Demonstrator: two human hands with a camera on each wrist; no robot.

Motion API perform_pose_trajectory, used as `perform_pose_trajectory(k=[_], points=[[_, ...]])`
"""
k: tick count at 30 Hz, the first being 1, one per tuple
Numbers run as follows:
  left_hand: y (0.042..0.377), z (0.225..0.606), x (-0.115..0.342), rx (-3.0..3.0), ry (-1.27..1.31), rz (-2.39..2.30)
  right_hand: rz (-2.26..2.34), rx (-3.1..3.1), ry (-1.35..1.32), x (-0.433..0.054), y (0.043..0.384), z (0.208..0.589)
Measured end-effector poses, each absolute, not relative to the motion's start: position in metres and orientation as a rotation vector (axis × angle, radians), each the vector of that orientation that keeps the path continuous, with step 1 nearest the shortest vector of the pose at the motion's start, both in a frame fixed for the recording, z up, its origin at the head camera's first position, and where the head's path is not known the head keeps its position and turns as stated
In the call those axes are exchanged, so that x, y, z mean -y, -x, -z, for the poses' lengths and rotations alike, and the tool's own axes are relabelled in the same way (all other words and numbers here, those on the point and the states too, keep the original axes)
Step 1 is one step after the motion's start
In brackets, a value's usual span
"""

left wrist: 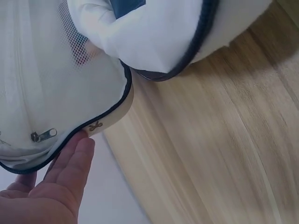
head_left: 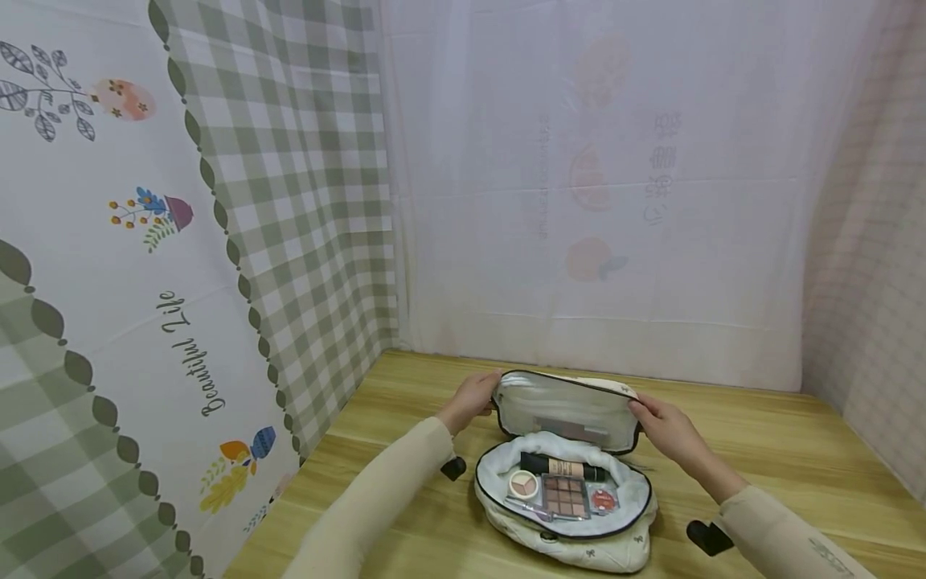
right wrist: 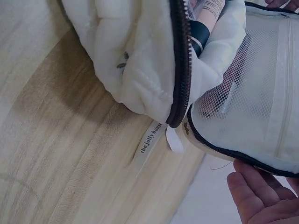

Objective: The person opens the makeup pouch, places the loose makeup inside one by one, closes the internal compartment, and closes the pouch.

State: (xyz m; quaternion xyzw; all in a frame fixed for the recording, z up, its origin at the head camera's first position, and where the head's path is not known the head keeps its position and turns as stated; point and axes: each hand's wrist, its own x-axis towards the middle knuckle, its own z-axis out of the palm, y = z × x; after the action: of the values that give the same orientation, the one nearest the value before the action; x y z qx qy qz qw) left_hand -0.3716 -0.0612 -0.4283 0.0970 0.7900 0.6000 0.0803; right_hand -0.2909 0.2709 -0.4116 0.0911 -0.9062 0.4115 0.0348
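A cream cosmetic bag [head_left: 579, 555] with dark zipper edging lies unzipped on the table, its lid [head_left: 557, 406] raised at the back. My left hand [head_left: 472, 400] holds the lid's left edge; in the left wrist view its fingers [left wrist: 77, 163] lie against the outside, beside a small zipper pull [left wrist: 46, 135]. On the opposite edge, my right hand [head_left: 661, 422] grips the lid between thumb and fingers. Inside the white lining sit a palette [head_left: 566, 497], a round three-shade compact [head_left: 523, 484], a dark-capped tube [head_left: 564, 466] and a small red item [head_left: 603, 500].
The bag stands on a wood-grain table [head_left: 405, 515]. A checked cloth [head_left: 304, 161] hangs at the left and a white sheet [head_left: 492, 241] behind. A label ribbon [right wrist: 148, 144] trails from the bag's side. Mesh [right wrist: 229, 88] inside the lid covers something reddish.
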Motion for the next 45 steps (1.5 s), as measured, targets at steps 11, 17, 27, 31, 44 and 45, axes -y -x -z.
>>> perform_pose_trajectory(k=[11, 17, 27, 31, 44, 45], points=[[0.374, 0.428, 0.052, -2.297, -0.294, -1.959, -1.261, 2.751, -0.269, -0.274, 0.294, 0.409], [0.375, 0.429, 0.053, -2.27, -0.378, -2.009, -1.299, 2.715, -0.345, -0.279, 0.292, 0.413], [0.363, 0.44, 0.071, -2.233, -0.417, -1.882, -1.195, 2.738, -0.504, -0.284, 0.277, 0.424], [0.358, 0.441, 0.074, -2.266, -0.466, -1.82, -1.171, 2.744, -0.541, -0.285, 0.271, 0.426], [0.338, 0.442, 0.085, -2.313, -0.623, -1.627, -1.01, 2.754, -0.763, -0.294, 0.255, 0.433], [0.336, 0.442, 0.085, -2.315, -0.639, -1.615, -0.963, 2.739, -0.772, -0.294, 0.253, 0.435]])
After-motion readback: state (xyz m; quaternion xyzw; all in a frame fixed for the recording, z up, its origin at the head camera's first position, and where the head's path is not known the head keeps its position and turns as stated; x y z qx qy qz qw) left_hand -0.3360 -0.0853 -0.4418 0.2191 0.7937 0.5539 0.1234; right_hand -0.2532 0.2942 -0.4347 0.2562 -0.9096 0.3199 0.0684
